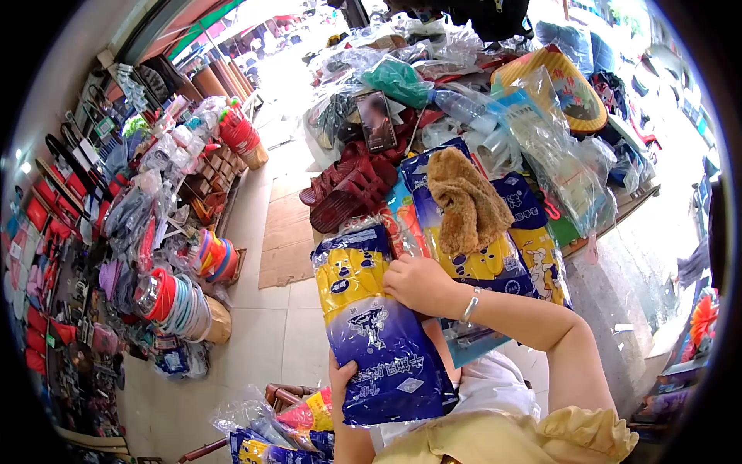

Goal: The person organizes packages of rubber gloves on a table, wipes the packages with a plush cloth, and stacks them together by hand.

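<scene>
A blue-and-yellow packet (379,325) sits between the person's two hands, in front of the body and just off the near side of the desk (640,198), with its yellow end pointing toward the desk and its blue end toward the lap. The left grip (344,379) is closed around the packet's lower left edge, its thumb laid over the blue front and the other fingers out of sight behind. The right grip (417,286) reaches in from the right, a silver bracelet (471,304) at its wrist, and its bent fingers touch the upper right edge of the packet beside the yellow part; whether they pinch the wrapping or only rest on it cannot be told. Thus the packet lies directly in the left grip and right up against the fingertips of the right one. Just beyond the right grip, a fluffy brown cloth (468,201) lies on top of another blue-and-yellow packet (483,264) on the desk. To the left of the cloth are dark red sandals (352,185), with a phone (376,124) showing a lit screen just behind them. Farther back lie a clear plastic bottle (465,110), a green bag (396,81) and a yellow fan (576,97).
</scene>
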